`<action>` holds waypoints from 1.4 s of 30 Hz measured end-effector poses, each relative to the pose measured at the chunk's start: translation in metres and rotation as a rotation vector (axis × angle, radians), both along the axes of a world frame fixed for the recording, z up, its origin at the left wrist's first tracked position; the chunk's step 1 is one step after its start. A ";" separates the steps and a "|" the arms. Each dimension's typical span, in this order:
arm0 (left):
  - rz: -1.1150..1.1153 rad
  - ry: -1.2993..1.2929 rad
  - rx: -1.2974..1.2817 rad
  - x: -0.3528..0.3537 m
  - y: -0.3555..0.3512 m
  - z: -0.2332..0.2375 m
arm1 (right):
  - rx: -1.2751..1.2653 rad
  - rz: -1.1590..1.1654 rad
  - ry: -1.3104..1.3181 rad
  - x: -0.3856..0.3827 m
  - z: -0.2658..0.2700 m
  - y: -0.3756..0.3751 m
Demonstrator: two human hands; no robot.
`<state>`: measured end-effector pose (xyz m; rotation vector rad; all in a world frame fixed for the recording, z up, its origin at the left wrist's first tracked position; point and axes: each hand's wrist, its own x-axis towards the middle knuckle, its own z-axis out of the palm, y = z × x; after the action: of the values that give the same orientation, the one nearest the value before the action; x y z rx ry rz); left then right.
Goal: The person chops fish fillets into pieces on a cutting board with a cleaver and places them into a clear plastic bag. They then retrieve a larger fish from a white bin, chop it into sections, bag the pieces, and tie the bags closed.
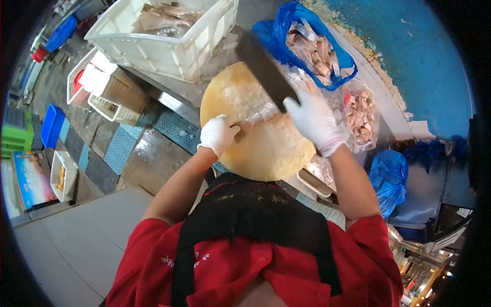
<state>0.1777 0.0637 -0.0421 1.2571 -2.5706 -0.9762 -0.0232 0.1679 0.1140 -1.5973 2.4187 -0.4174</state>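
A round yellowish chopping board (266, 158) lies in front of me. My right hand (314, 120), in a white glove, is closed round the handle of a dark cleaver (266, 71), whose broad blade is raised over the board's far side. My left hand (218, 135), also gloved, is closed on the dark, thin end of a piece of fish (258, 116) at the board's left. The fish extends rightward below the cleaver. Ice and pale pieces lie at the board's far edge, partly behind the blade.
Beyond the board is a white crate (192, 51) with large fish. An open blue bag (286, 43) of cut fish and a clear bag (360, 117) of chunks lie at the right, near a tied blue bag (388, 179). Stacked baskets (120, 94) stand at left.
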 end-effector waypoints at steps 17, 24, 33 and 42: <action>-0.008 0.093 -0.065 0.002 0.006 -0.008 | -0.181 -0.015 0.081 0.039 0.033 -0.004; 0.024 0.096 -0.106 0.000 0.009 -0.014 | 0.236 0.072 -0.015 0.051 -0.084 -0.002; 0.079 0.234 -0.388 0.059 -0.049 0.078 | 0.244 0.061 -0.007 0.054 -0.079 0.076; -0.241 0.601 -0.524 -0.022 -0.100 0.175 | 0.110 0.069 0.033 0.059 -0.107 0.079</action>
<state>0.1560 -0.0359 0.1330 0.4395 -2.2824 -0.5301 0.0353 0.2464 0.0069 -1.6465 2.3579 -0.2429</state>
